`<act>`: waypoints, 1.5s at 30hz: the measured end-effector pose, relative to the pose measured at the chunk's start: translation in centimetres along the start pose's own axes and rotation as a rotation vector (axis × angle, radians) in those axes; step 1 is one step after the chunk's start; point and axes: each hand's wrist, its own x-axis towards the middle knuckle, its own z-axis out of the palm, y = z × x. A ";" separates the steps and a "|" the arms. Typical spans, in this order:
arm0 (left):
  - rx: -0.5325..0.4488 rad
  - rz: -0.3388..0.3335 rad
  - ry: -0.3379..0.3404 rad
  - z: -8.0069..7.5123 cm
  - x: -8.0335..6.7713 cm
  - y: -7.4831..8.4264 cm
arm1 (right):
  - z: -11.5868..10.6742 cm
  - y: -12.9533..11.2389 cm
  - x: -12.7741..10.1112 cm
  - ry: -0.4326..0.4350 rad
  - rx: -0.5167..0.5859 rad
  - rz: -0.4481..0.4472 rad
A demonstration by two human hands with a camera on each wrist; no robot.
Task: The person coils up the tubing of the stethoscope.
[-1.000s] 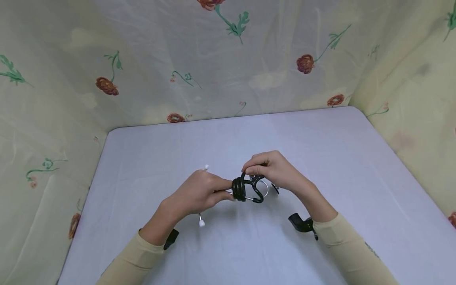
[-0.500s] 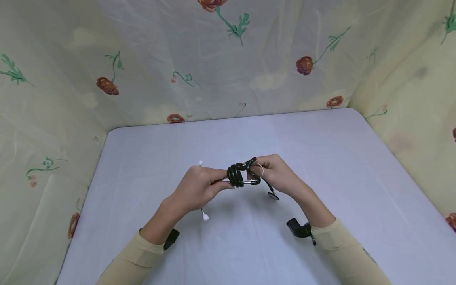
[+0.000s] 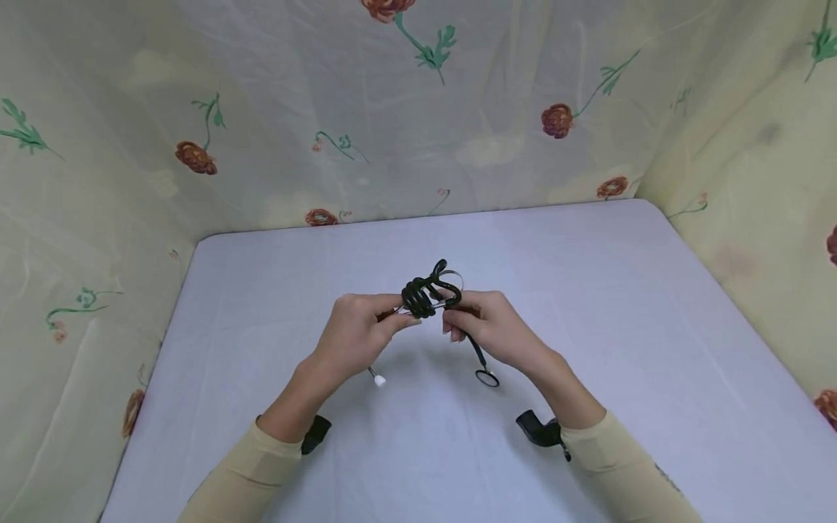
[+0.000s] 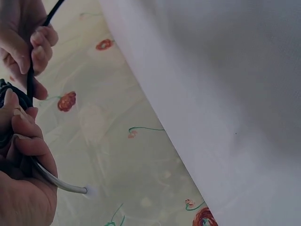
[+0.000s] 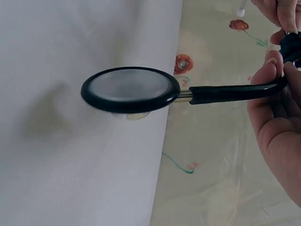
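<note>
Head view: both hands are raised above the middle of the white table (image 3: 588, 290), working a stethoscope (image 3: 428, 294) between them. Black tubing is wound into a tight bundle of coils; one loop stands up out of the top of the bundle.

Left hand (image 3: 356, 338): fingers curled round the metal ear-tube end, thumb and fingertips pinching at the left side of the coils. One white eartip (image 3: 378, 380) hangs below this hand, clear of the table. Left wrist view confirms it: fingers wrapped round a grey metal tube (image 4: 56, 181), which ends in a pale tip; the coils sit at the far left edge of that frame, mostly cut off.

Right hand (image 3: 490, 327): fingers closed on the tubing at the right side of the coils. A short length of tube runs down from this grip to the round chest piece (image 3: 487, 378), which dangles free above the table. Right wrist view shows the chest piece (image 5: 130, 89) face-on, black rim, pale disc, short metal stem into the black tube held in the right hand's (image 5: 277, 117) curled fingers.

Floral cloth (image 3: 261, 109) hangs behind and at both sides of the table.
</note>
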 end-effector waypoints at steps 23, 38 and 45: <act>0.049 -0.164 0.042 0.4 0.5 -1.4 | 1.6 -0.9 -1.6 -0.019 -0.192 -0.053; 0.138 -0.144 0.037 0.8 0.5 -1.9 | 1.7 -0.4 -2.7 -0.069 0.023 -0.131; 0.144 -0.160 0.025 0.8 0.5 -2.3 | 2.3 0.6 -3.2 0.033 -0.041 -0.282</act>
